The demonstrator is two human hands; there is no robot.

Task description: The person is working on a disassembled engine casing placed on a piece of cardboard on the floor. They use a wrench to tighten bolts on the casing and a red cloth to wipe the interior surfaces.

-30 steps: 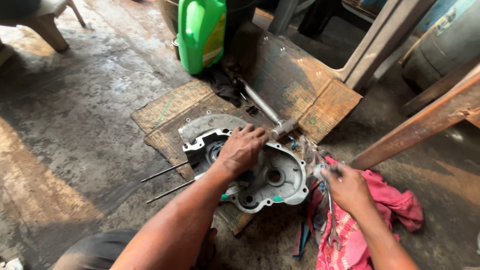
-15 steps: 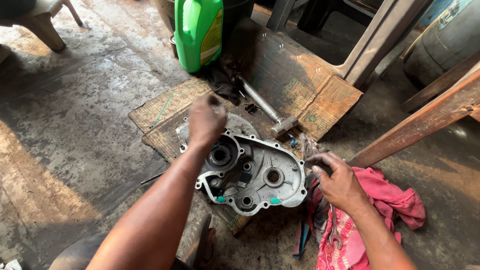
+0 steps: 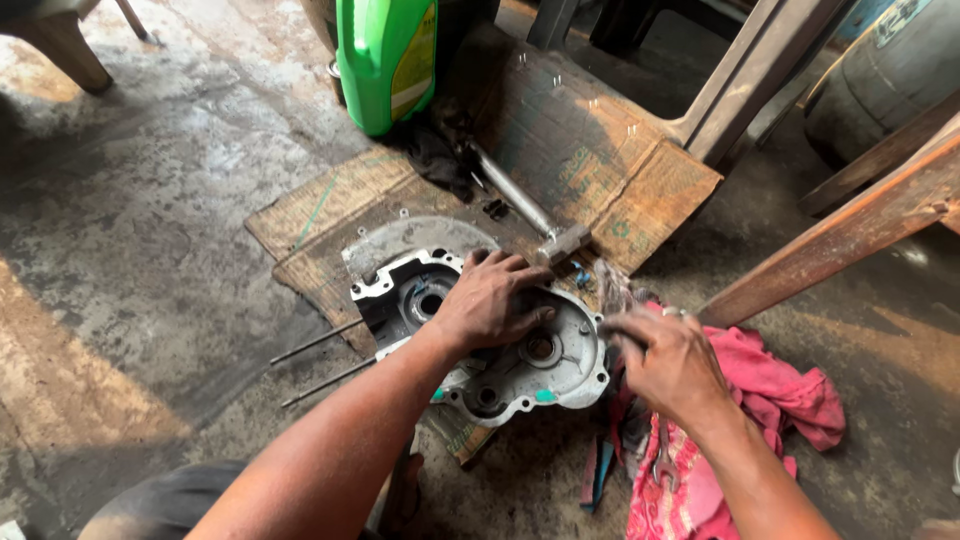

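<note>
A grey cast-metal engine case (image 3: 560, 378) lies on cardboard (image 3: 610, 150) on the floor, with round bearing holes showing. My left hand (image 3: 490, 300) lies palm-down on the middle of the case, fingers spread a little, gripping nothing. My right hand (image 3: 665, 365) is at the case's right edge. Its fingertips are bunched together beside a clear plastic bag (image 3: 610, 285), and whether they pinch anything is hidden. A hammer (image 3: 565, 243) lies on the cardboard just beyond my left hand.
A green plastic jug (image 3: 385, 60) stands at the back. A pink rag (image 3: 770, 395) with a wrench (image 3: 665, 465) on it lies under my right arm. Two thin rods (image 3: 320, 340) stick out left of the case. A wooden beam (image 3: 850, 230) slants at right.
My left hand was on the case, lifted toward its far left end, and has now come back down on its middle. My right hand shifted slightly left toward the case edge.
</note>
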